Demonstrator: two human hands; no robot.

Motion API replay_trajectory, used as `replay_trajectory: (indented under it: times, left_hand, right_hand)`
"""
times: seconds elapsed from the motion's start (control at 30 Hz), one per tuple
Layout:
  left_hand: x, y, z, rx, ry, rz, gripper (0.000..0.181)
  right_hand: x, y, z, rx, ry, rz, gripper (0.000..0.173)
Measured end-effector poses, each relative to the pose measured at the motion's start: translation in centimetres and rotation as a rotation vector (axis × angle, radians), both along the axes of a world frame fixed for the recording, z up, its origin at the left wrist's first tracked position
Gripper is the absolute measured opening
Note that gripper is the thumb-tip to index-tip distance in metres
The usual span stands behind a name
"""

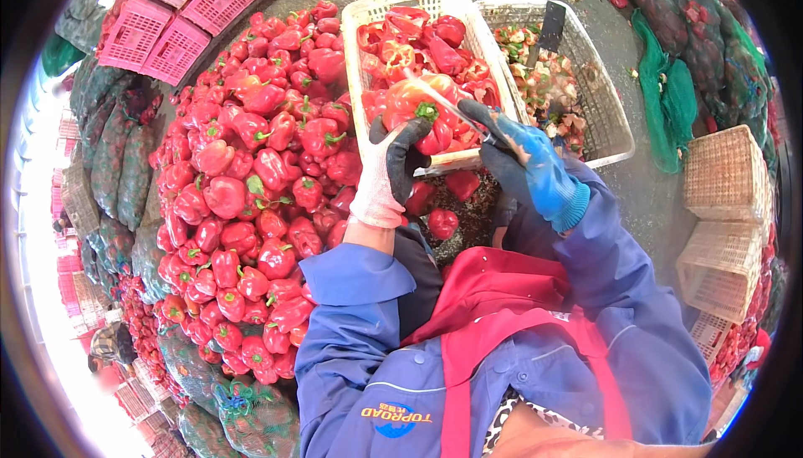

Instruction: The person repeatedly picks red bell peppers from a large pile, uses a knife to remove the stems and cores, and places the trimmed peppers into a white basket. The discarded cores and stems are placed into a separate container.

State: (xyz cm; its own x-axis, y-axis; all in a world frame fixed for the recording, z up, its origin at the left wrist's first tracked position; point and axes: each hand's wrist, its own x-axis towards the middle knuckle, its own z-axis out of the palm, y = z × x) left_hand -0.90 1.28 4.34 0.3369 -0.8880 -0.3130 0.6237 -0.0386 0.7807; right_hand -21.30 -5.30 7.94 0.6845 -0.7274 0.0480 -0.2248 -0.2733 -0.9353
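Note:
My left hand (392, 169), in a pale glove with dark fingers, grips a red bell pepper (408, 103) with a green stem, above a cream plastic crate (352, 50). My right hand (521, 150), in a blue and black glove, holds a knife (445, 101) by its handle. The blade crosses over the pepper near its stem; whether it touches the skin I cannot tell. Cut red peppers (445, 50) fill much of the crate. Right beside it, a second crate (605, 100) holds pale and green pepper scraps (546, 91) and a dark flat object (552, 26).
A large heap of whole red peppers (251, 188) lies to the left. Pink crates (188, 6) stand at upper left. Full mesh sacks (119, 157) line the left side. Pale crates (721, 175) and green netting (665, 94) are on the right. Loose peppers (443, 223) lie below my hands.

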Motion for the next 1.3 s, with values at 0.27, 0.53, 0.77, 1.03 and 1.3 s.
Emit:
replay_trajectory:
  times: [0.27, 0.53, 0.77, 1.03, 1.3]
  left_hand:
    - [-0.7, -0.3, -0.3, 0.11, -0.082, -0.034, 0.021]
    - [-0.2, -0.4, -0.5, 0.203, 0.102, -0.066, 0.018]
    - [1.3, -1.6, -2.2, 0.049, 0.248, -0.211, 0.028]
    - [1.5, -0.3, 0.1, -0.3, 0.519, -0.176, 0.059]
    - [0.7, -2.1, -2.2, -0.275, 0.466, 0.115, 0.047]
  right_hand:
    - [1.0, -1.9, -1.9, -0.188, 0.154, 0.034, 0.062]
    - [1.7, -3.4, -5.3, -0.204, 0.21, 0.041, 0.068]
    - [2.1, -5.7, -10.2, -0.308, 0.362, -0.141, 0.052]
    - [0.8, -3.4, -4.8, 0.581, 0.178, -0.321, 0.052]
    - [0.2, 4.9, -0.9, 0.96, -0.196, -0.017, 0.046]
